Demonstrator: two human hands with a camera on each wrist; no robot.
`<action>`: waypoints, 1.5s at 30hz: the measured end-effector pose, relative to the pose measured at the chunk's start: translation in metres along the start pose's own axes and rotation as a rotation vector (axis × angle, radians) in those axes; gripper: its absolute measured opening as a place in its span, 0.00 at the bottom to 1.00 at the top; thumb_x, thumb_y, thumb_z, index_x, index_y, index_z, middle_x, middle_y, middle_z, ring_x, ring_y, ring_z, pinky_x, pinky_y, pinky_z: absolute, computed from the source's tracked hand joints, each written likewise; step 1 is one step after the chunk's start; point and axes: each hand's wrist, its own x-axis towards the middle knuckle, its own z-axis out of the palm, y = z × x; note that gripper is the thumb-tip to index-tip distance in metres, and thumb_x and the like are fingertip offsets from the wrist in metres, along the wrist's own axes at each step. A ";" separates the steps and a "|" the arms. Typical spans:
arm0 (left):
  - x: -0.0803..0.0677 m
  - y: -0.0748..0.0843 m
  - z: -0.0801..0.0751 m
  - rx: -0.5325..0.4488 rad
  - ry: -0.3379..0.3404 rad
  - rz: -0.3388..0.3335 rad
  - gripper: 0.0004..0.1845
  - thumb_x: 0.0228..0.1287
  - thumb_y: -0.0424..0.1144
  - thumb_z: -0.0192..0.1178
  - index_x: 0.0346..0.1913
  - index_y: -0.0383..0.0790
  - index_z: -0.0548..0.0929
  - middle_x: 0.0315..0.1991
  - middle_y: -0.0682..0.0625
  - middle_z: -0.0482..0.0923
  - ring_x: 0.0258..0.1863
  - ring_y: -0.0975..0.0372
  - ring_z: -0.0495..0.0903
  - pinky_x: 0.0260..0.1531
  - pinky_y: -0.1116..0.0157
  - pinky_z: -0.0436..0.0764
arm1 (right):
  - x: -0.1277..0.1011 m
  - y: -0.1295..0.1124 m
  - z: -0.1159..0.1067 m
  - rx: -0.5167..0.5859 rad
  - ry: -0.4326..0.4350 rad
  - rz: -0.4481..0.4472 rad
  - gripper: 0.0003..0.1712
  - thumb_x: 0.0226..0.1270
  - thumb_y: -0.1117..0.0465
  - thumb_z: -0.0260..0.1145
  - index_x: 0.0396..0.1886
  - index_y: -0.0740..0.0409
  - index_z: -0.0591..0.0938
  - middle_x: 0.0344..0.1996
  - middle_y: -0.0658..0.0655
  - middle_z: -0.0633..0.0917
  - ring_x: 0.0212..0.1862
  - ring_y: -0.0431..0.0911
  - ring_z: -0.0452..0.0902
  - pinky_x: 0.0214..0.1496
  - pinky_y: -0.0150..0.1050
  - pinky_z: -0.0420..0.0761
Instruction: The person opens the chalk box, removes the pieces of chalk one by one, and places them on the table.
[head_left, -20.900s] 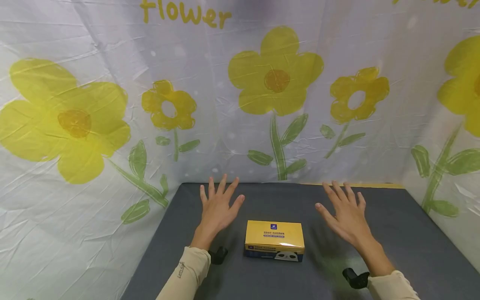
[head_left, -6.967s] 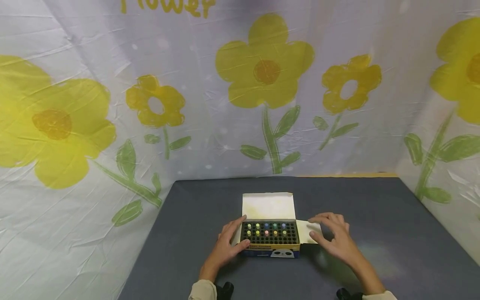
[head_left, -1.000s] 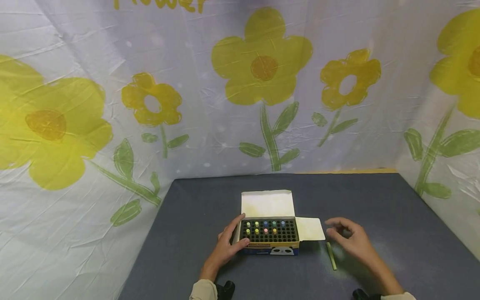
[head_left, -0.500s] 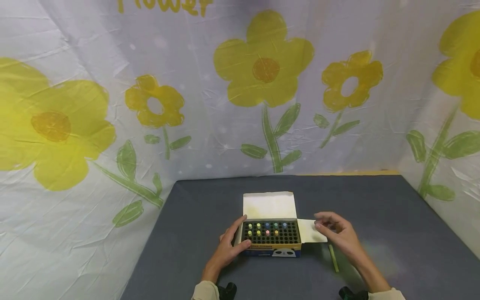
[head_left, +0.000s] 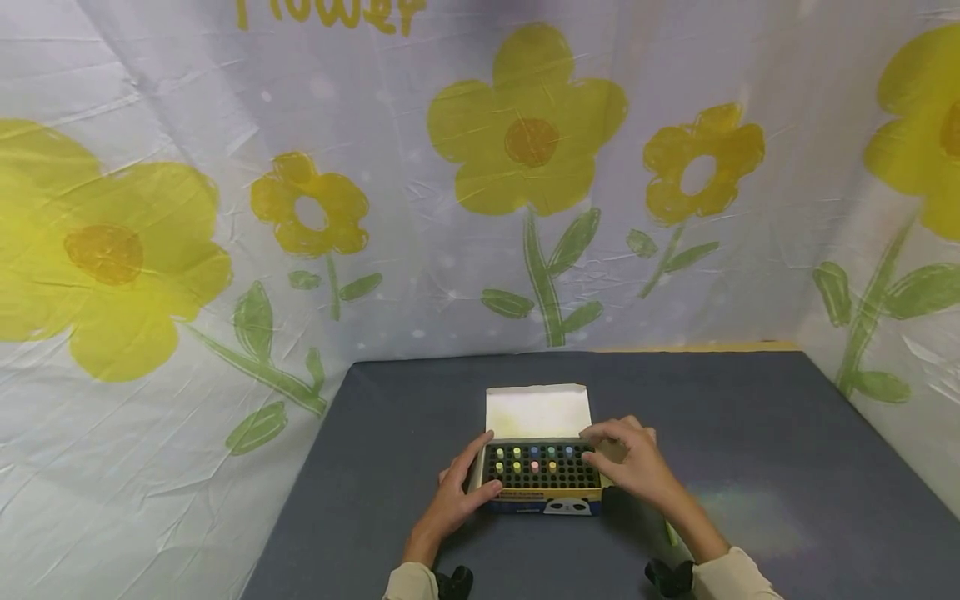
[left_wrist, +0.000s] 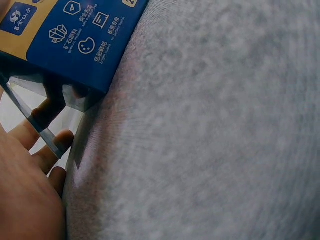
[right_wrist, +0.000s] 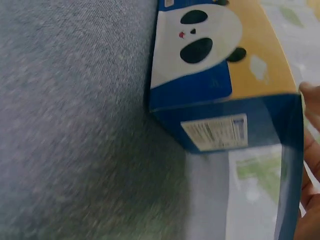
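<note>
1. The yellow and blue box [head_left: 510, 506] stands on the dark surface [head_left: 405, 417], well in from the far edge and a little nearer the left edge than the right
2. Its lid [head_left: 537, 412] is folded back toward the surface's far edge, white inside showing
3. Within, a black tray [head_left: 542, 480] of round holes carries nine coloured sticks [head_left: 535, 467]: five in the back row, four in the row before it
4. Of the two hands, the left hand [head_left: 452, 495] holds the box's left end, thumb at the front corner, a finger at the back corner
5. The right hand [head_left: 634, 463] is at the box's right end, thumb and forefinger tips narrowly apart near the back row's rightmost stick
6. A loose yellow-green stick [head_left: 671, 533] lies on the surface right of the box, partly hidden by the right forearm
7. The right wrist view shows a panda print [right_wrist: 210, 40] on the box, and the right flap [right_wrist: 291, 200] reaching out beside the right fingers
8. A backdrop [head_left: 427, 250] printed with yellow flowers hangs behind the surface's far edge
</note>
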 end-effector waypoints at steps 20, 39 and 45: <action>0.001 0.003 0.000 -0.002 -0.007 -0.010 0.39 0.66 0.50 0.66 0.77 0.72 0.62 0.79 0.55 0.61 0.76 0.47 0.61 0.63 0.36 0.55 | 0.011 -0.013 0.024 -0.333 -0.034 0.031 0.12 0.52 0.62 0.82 0.37 0.49 0.90 0.29 0.45 0.85 0.36 0.40 0.62 0.47 0.47 0.51; -0.001 0.001 0.000 0.010 0.015 0.011 0.40 0.64 0.52 0.66 0.77 0.70 0.63 0.78 0.52 0.63 0.75 0.44 0.62 0.64 0.31 0.54 | 0.009 -0.015 0.027 -0.256 0.013 0.030 0.11 0.53 0.63 0.81 0.37 0.50 0.90 0.27 0.46 0.80 0.34 0.38 0.58 0.48 0.47 0.47; -0.001 0.001 0.000 -0.005 0.002 0.016 0.40 0.65 0.51 0.65 0.78 0.69 0.62 0.79 0.52 0.61 0.77 0.43 0.59 0.65 0.29 0.52 | 0.010 -0.014 0.027 -0.191 0.073 -0.077 0.12 0.53 0.66 0.80 0.38 0.51 0.89 0.27 0.47 0.78 0.32 0.39 0.60 0.48 0.46 0.45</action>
